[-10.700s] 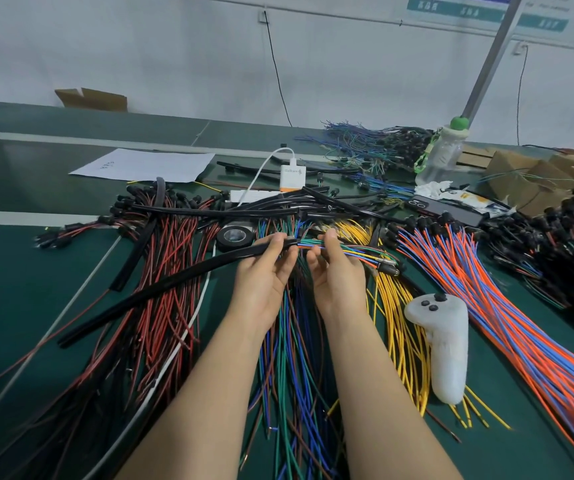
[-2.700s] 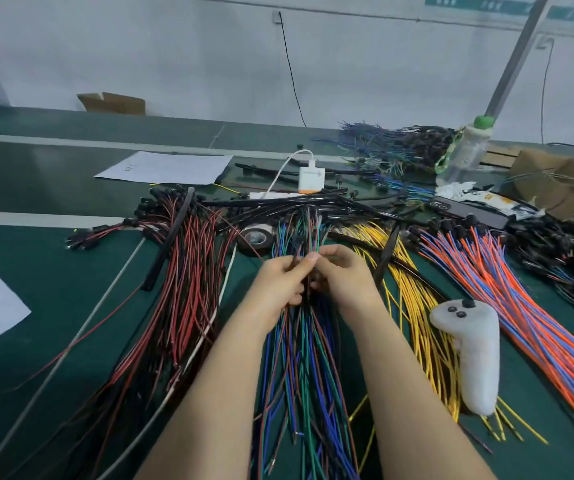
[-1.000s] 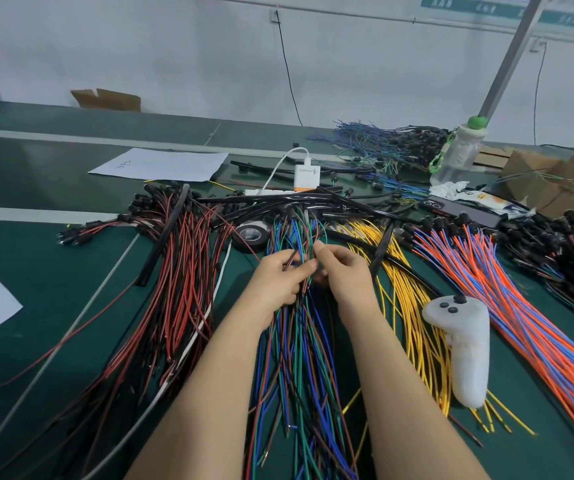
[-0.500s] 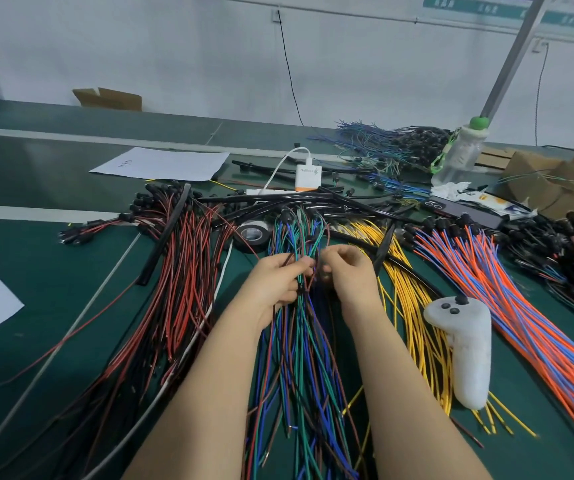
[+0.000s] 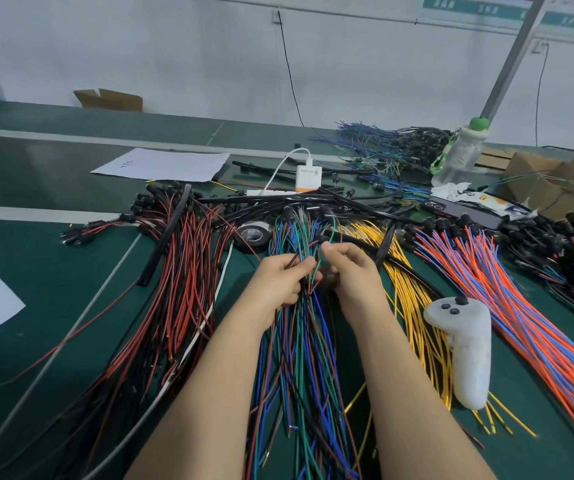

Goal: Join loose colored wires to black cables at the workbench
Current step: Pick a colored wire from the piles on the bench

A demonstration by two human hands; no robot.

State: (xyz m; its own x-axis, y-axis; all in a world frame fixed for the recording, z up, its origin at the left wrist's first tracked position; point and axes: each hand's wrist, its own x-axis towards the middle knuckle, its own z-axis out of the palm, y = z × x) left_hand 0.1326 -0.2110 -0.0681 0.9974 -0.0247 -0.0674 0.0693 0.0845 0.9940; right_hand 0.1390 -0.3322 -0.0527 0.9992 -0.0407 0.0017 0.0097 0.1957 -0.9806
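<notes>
Pinching colored wires [image 5: 301,344] still, left hand [image 5: 278,282]

Blue, green and brown wires [image 5: 299,341] in a loose bundle, black cables [image 5: 365,210] lying across its far end

The single head-worn wide-angle view looks forward and down, close over the workbench [image 5: 53,299], toward the far wall [image 5: 174,57].

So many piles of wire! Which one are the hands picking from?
The blue-and-green pile in the middle: the left hand and right hand grip its strands. The red pile, yellow pile and orange pile lie aside.
</notes>
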